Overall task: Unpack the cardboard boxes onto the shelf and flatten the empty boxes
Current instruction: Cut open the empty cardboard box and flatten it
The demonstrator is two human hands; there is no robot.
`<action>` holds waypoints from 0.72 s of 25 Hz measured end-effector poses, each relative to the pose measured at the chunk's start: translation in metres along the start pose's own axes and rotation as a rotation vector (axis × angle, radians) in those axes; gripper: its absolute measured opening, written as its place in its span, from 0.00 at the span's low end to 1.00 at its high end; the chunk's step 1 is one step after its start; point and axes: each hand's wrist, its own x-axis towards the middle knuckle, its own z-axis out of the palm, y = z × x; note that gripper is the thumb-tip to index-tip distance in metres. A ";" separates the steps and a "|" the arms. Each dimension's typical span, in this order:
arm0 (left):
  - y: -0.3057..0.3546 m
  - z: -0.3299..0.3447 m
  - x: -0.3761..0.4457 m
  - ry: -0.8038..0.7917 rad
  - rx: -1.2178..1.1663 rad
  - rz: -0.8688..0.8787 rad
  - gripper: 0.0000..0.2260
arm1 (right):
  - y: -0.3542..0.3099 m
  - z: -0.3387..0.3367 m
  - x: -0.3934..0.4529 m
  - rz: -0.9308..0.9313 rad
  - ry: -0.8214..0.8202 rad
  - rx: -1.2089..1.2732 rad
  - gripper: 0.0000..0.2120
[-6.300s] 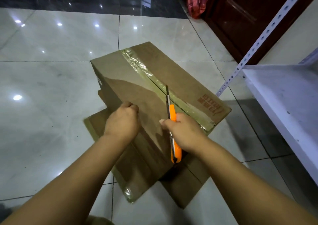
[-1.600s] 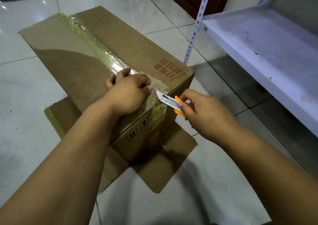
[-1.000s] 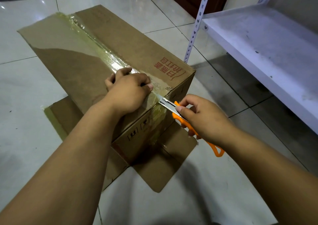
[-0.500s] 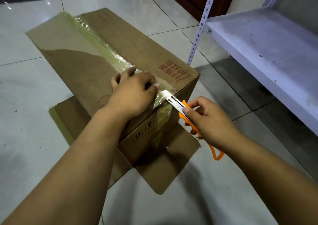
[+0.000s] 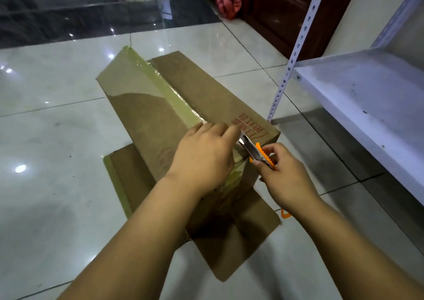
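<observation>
Cardboard fills the middle of our view: a long brown cardboard box (image 5: 174, 107), sealed along its top seam with glossy yellowish tape (image 5: 160, 86), stands on a flattened brown cardboard sheet (image 5: 241, 235) on the pale glossy floor tiles (image 5: 52, 139). Our left hand (image 5: 204, 159) lies palm-down on the near end of the box top, fingers fairly straight and together, pressing on the lid over the taped seam. Just right of it, our right hand (image 5: 284, 178) clamps its fingers and thumb around an orange-handled utility knife (image 5: 257, 154), whose metal blade points toward the left hand's fingertips and meets the box at the near top edge (right beside the red printed characters (image 5: 249, 127)). The orange tail of the knife peeks out below the right wrist. Beyond the right hand stands a white metal shelf (image 5: 358, 107) with a perforated upright post (image 5: 296, 47). Far beyond both hands, a red bag (image 5: 226, 0) sits beside a dark wooden door (image 5: 282, 8).
</observation>
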 end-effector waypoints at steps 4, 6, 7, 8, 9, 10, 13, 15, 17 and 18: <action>-0.005 -0.023 -0.008 -0.069 0.180 0.066 0.14 | -0.014 -0.001 0.005 -0.061 -0.013 0.018 0.15; -0.009 -0.038 -0.013 -0.114 0.222 0.077 0.14 | -0.017 -0.002 0.006 -0.082 -0.022 0.009 0.17; -0.012 -0.046 -0.017 -0.094 0.261 0.084 0.14 | -0.018 -0.002 0.005 -0.088 -0.033 0.000 0.16; -0.013 -0.055 -0.020 -0.075 0.292 0.088 0.13 | -0.018 -0.002 0.004 -0.091 -0.045 -0.008 0.16; -0.014 -0.067 -0.023 -0.088 0.317 0.073 0.12 | -0.018 -0.001 0.004 -0.088 -0.054 -0.013 0.14; -0.014 -0.079 -0.025 -0.127 0.349 0.051 0.10 | -0.018 0.000 0.003 -0.087 -0.059 -0.019 0.13; -0.015 -0.104 -0.036 -0.300 0.469 -0.039 0.08 | -0.023 0.004 0.001 -0.101 -0.062 -0.046 0.12; -0.017 -0.113 -0.045 -0.370 0.543 -0.094 0.09 | -0.031 0.009 0.001 -0.123 -0.073 -0.069 0.13; -0.026 -0.114 -0.056 -0.469 0.584 -0.182 0.13 | -0.037 0.015 0.000 -0.154 -0.085 -0.100 0.14; -0.032 -0.113 -0.060 -0.516 0.594 -0.226 0.15 | -0.040 0.018 0.001 -0.172 -0.092 -0.117 0.15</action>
